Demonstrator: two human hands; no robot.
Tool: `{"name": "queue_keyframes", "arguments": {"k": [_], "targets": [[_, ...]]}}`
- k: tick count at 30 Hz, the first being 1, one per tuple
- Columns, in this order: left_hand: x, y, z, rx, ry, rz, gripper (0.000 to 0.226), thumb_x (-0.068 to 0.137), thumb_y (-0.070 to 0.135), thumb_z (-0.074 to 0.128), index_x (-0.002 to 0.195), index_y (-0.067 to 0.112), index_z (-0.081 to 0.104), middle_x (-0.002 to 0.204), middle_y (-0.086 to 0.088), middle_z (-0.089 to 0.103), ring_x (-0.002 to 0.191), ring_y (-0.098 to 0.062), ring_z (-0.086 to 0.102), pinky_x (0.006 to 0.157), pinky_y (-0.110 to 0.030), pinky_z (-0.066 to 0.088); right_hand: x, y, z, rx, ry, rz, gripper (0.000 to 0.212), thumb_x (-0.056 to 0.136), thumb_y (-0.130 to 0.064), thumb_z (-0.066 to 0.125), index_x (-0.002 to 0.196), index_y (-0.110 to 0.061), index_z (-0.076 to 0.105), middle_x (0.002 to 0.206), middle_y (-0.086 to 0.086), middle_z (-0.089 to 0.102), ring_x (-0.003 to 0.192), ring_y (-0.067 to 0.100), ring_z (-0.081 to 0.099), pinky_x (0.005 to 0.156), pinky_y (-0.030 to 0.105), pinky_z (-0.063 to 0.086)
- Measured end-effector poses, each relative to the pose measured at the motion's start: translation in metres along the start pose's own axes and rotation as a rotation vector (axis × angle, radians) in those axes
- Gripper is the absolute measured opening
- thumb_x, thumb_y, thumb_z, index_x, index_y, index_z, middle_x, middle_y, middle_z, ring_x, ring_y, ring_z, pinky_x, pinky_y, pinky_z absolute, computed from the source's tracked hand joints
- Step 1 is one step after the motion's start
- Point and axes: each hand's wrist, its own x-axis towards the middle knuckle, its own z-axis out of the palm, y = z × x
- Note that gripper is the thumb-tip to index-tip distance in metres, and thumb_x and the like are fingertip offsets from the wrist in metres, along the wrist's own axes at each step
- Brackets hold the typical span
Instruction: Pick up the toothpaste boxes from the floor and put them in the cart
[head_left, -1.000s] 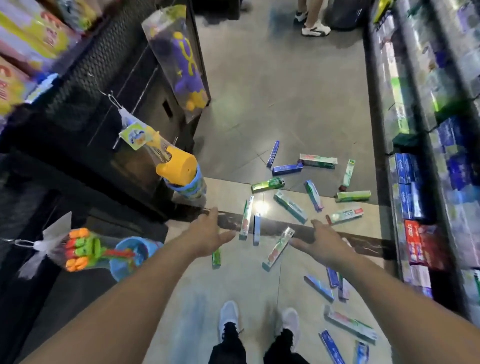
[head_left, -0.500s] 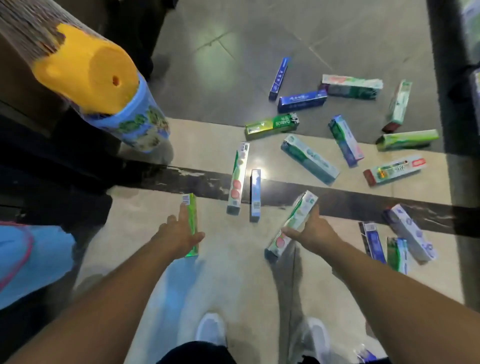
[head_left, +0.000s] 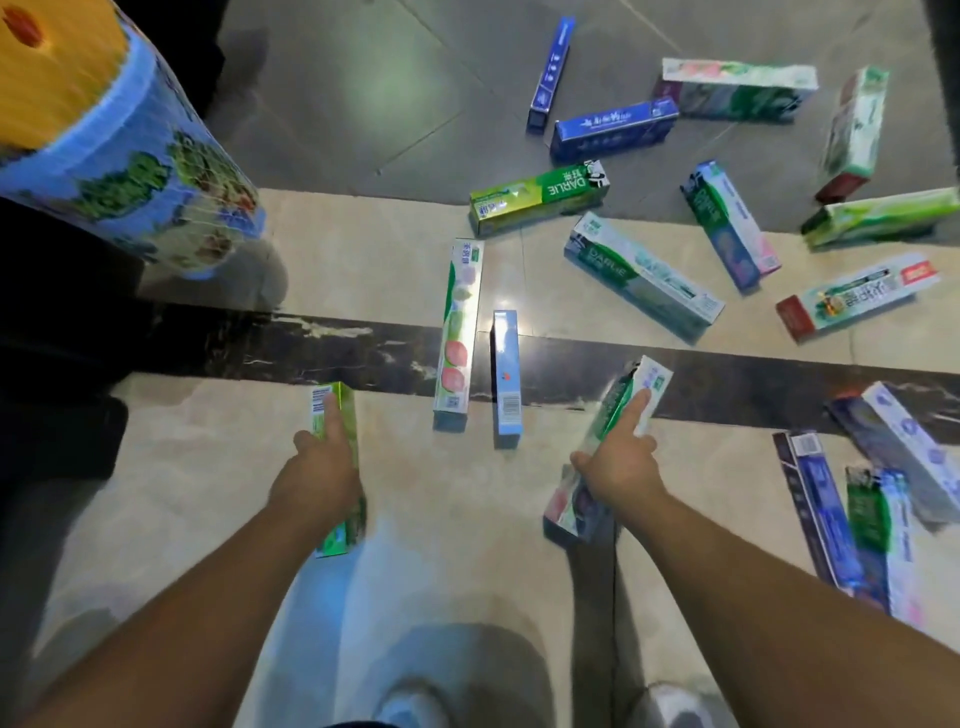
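Left hand (head_left: 317, 480) grips a small green box (head_left: 343, 415), lower left of centre, index finger laid along its top toward the barcode end. Right hand (head_left: 621, 467) grips a white-green box (head_left: 631, 387), lower right of centre, index finger extended along it; the box crosses the dark floor strip (head_left: 311, 343). Can't tell if either box is off the floor. Between the hands: a tall white box with pink fruit (head_left: 457, 327) and a light blue box (head_left: 506, 376), side by side, apart. More toothpaste boxes across upper right, incl. green DARLIE box (head_left: 540, 197) and dark blue box (head_left: 613, 127); a cluster at right edge (head_left: 857, 499). Cart not in frame. Netted toy with yellow top (head_left: 104, 130) upper left. Shoes (head_left: 410, 706) bottom centre
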Motion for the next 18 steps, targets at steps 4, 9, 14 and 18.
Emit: {"name": "queue_keyframes", "arguments": {"k": [4, 9, 14, 18], "targets": [[-0.040, -0.008, -0.044, -0.001, -0.016, 0.040, 0.105, 0.090, 0.026, 0.065, 0.153, 0.021, -0.020, 0.122, -0.024, 0.042, 0.096, -0.043, 0.060, 0.072, -0.043, 0.047, -0.040, 0.001, -0.040, -0.049, -0.046, -0.040, 0.113, 0.091, -0.021, 0.065, 0.144, -0.038, -0.033, 0.134, 0.023, 0.036, 0.099, 0.038, 0.059, 0.081, 0.051, 0.056], [-0.136, 0.006, -0.143, -0.040, -0.012, 0.129, 0.106, 0.090, 0.028, 0.065, 0.153, 0.020, -0.020, 0.119, -0.024, 0.044, 0.094, -0.043, 0.060, 0.068, -0.039, 0.045, -0.140, -0.010, -0.133, -0.075, -0.065, -0.102, 0.112, 0.090, -0.026, 0.065, 0.145, -0.036, -0.032, 0.126, 0.022, 0.043, 0.097, 0.039, 0.060, 0.080, 0.050, 0.055], [-0.258, 0.035, -0.291, -0.070, -0.001, 0.296, 0.115, 0.081, 0.030, 0.070, 0.153, 0.024, -0.019, 0.117, -0.024, 0.049, 0.095, -0.041, 0.060, 0.075, -0.040, 0.050, -0.260, -0.037, -0.269, -0.013, -0.012, -0.149, 0.117, 0.086, -0.028, 0.069, 0.146, -0.034, -0.031, 0.131, 0.022, 0.047, 0.104, 0.039, 0.059, 0.075, 0.039, 0.051], [-0.354, 0.056, -0.419, -0.077, 0.062, 0.460, 0.115, 0.077, 0.029, 0.069, 0.151, 0.028, -0.019, 0.115, -0.019, 0.058, 0.097, -0.038, 0.061, 0.080, -0.043, 0.053, -0.359, -0.062, -0.381, 0.053, 0.056, -0.193, 0.124, 0.083, -0.030, 0.073, 0.144, -0.034, -0.035, 0.140, 0.021, 0.047, 0.112, 0.037, 0.058, 0.087, 0.044, 0.052]]}}
